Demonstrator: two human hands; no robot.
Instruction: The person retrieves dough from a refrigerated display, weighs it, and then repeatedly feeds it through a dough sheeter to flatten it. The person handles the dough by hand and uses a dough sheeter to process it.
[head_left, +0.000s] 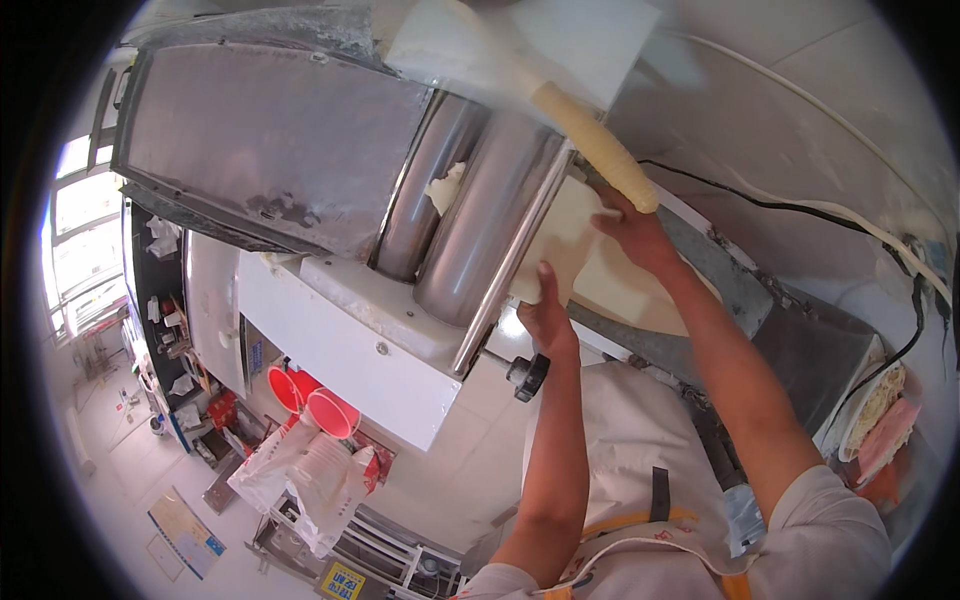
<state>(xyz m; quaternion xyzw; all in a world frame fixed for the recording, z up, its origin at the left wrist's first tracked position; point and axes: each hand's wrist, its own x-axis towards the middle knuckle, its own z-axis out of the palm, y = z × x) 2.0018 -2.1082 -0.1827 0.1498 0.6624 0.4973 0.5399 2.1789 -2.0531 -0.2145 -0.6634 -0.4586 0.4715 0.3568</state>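
A pale dough sheet (564, 229) comes down from the steel rollers (476, 217) of a dough sheeting machine. My left hand (551, 321) holds its near edge, thumb on top and fingers out of sight beneath. My right hand (636, 234) grips the far side of the sheet, its fingertips partly hidden. Below my hands, more dough (637, 289) lies folded over a grey metal surface. A scrap of dough (445, 187) clings between the rollers. Above my right hand, a yellowish tapered roll (596, 146) slants across the view.
A black knob (528, 376) juts from the machine near my left forearm. Dark and pale cables (795, 202) run along the wall at right. Red buckets (331, 412) and white plastic bags (307, 465) stand at lower left. A sloping metal plate (277, 142) leads to the rollers.
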